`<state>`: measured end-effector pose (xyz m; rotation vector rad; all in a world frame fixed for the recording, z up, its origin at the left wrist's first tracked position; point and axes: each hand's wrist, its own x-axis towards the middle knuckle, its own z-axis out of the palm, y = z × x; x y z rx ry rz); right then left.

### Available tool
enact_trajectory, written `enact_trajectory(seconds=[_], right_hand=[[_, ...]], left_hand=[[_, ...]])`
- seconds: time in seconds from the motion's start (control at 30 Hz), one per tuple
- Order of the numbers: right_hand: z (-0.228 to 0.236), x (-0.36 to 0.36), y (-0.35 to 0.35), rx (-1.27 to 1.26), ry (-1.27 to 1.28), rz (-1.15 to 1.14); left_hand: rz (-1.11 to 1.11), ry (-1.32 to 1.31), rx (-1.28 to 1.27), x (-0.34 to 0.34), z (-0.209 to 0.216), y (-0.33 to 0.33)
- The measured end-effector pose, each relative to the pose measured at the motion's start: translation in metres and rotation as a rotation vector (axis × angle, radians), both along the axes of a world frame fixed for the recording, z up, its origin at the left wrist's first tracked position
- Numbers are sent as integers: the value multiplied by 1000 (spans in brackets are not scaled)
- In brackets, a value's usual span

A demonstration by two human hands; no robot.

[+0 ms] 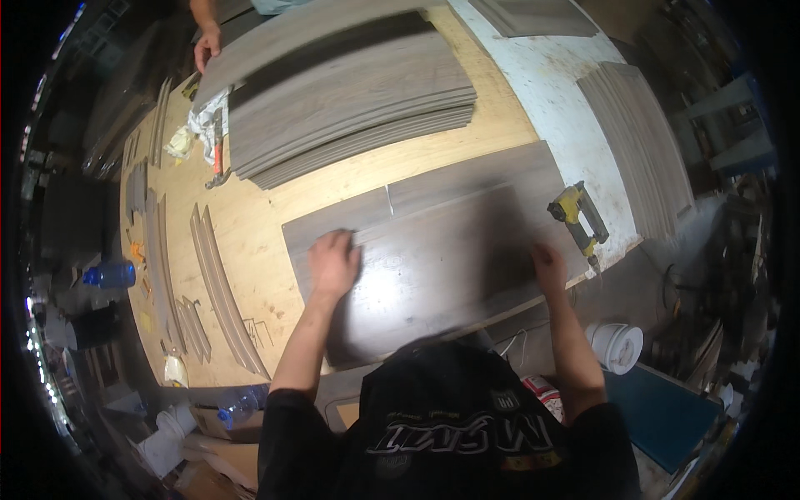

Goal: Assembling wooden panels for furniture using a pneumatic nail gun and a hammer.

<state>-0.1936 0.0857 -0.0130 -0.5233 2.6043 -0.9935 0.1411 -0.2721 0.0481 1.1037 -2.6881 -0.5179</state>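
Note:
A grey-brown wood panel [433,258] with a glossy reflection lies before me, over another panel [333,215] of the same colour. My left hand [333,265] is closed at the upper panel's left edge, fingers bent over it. At the opposite edge, my right hand [547,268] is closed, its fingertips partly hidden. Just beyond that hand, a yellow and black nail gun [575,218] rests on the right end of the lower panel and the pale table.
Farther off stands a stack of panels [350,137], with a red-handled hammer [218,154] to its left. Thin strips [221,283] lie on the wooden tabletop [258,217]. Another stack [637,142] is at the right. A co-worker's hand [207,48] touches a panel at the far left.

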Motion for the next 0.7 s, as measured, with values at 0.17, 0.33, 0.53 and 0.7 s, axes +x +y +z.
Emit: enact_trajectory(seconds=[0.17, 0.33, 0.53, 0.7], right_hand=[[3, 88, 14, -425, -193, -570], [22, 167, -17, -647, -758, -649], [67, 181, -54, -540, -893, -778], [32, 184, -37, -529, -873, -715]], left_hand=[[-232, -93, 317, -110, -21, -19], [-346, -53, 436, -170, -32, -9], [-375, -83, 402, -204, -30, 9], [-386, -30, 331, -199, -29, 13]])
